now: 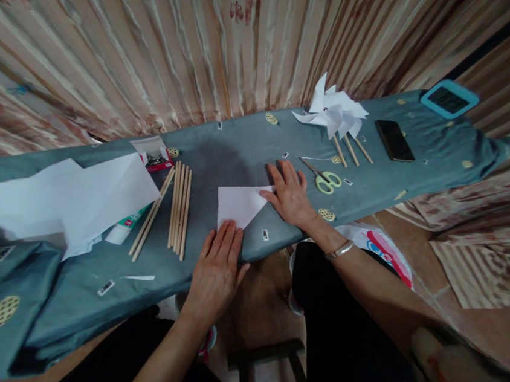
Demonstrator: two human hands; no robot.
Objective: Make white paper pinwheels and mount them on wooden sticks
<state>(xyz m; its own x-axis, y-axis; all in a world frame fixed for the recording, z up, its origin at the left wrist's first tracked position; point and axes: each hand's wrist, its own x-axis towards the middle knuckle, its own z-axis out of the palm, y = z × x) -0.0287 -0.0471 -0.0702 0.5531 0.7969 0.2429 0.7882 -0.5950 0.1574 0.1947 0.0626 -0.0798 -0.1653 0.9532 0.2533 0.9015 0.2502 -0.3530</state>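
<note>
A folded white sheet of paper, roughly triangular, lies on the cloth-covered table in front of me. My left hand rests flat on its lower left corner, fingers stretched out. At its right tip is my right hand, fingers spread, with the thumb on the paper and the other fingers on the cloth. Just right of that hand lie scissors with pale green handles. To the left of the paper, several wooden sticks lie side by side.
White paper sheets spread over the left side, partly covering a green and white tube. Behind the sticks stands an opened small red box. White paper pinwheels, a phone and a blue-framed device are at the right.
</note>
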